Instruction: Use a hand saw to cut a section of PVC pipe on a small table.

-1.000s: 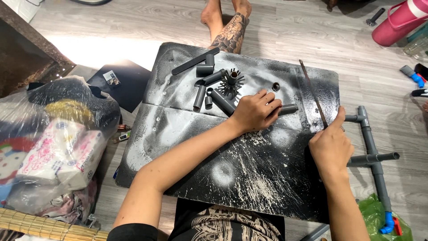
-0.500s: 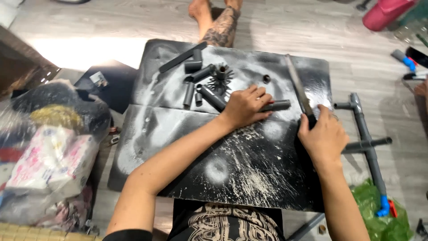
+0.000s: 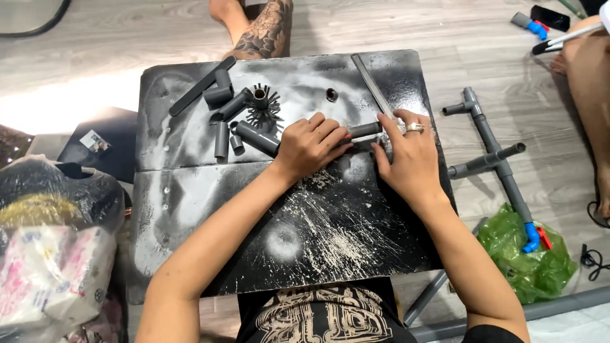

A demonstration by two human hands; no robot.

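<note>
Grey pipe piece (image 3: 365, 130) lies just right of centre on the black, paint-speckled board (image 3: 190, 209), pressed down under the left hand (image 3: 310, 145), whose fingers curl closed over its left end. The right hand (image 3: 410, 155) is folded around the lower end of a long flat metal blade (image 3: 376, 95), which slants up and left toward the board's top edge and crosses the pipe piece's right end.

Left of the left hand, touching its knuckles, a longer grey tube (image 3: 257, 138) lies at a slant, with several short pipe offcuts (image 3: 220, 138) and a spiky round fitting (image 3: 261, 101) beside it, and a dark flat strip (image 3: 200, 87) in the board's upper left corner. The board's lower half holds only pale dust and scratches, so open room lies toward the bottom edge; the right hand sits close to the right edge.

On the wooden floor at the right lies an assembled grey pipe frame (image 3: 492, 152) with tee joints. Its blue end rests on a crumpled green plastic bag (image 3: 524, 267); what is in the bag I cannot tell. At lower left, a clear plastic sack (image 3: 44, 267) holds soft pink-and-white packages. At upper right another person's leg (image 3: 588, 76) enters the frame.
</note>
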